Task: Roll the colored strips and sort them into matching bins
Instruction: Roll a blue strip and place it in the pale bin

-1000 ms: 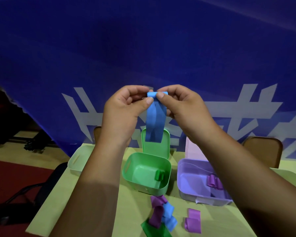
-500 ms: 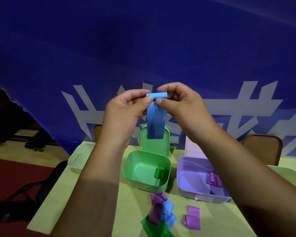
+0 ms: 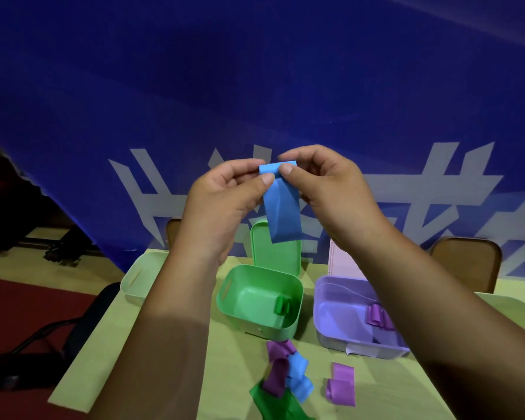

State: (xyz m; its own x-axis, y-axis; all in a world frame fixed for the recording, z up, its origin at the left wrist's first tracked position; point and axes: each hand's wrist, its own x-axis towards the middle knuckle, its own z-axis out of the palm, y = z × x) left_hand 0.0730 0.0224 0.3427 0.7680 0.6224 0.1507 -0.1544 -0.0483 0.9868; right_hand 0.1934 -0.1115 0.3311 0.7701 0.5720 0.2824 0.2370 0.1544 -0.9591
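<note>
A blue strip [image 3: 282, 212] hangs in the air above the bins, its top end rolled over. My left hand [image 3: 225, 204] and my right hand [image 3: 325, 192] each pinch that rolled top between thumb and fingers. Below stands a green bin [image 3: 234, 286] with a rolled green strip [image 3: 282, 305] inside. To its right a purple bin [image 3: 331, 338] holds rolled purple strips [image 3: 378, 316]. On the table near me lies a pile of loose strips: purple [image 3: 278, 369], blue [image 3: 299, 375] and green [image 3: 270, 404]. Another purple strip [image 3: 341, 384] lies to the right.
A pale green bin [image 3: 135, 281] sits at the table's left, partly behind my left arm. A green lid [image 3: 278, 256] and a pink lid [image 3: 343, 260] stand upright behind the bins. Brown chair backs [image 3: 465, 262] rise behind the yellow-green table [image 3: 112, 353]. A blue banner fills the background.
Both hands have rolled the blue strip's top further, so the hanging part is shorter. The hands stay at about the same height.
</note>
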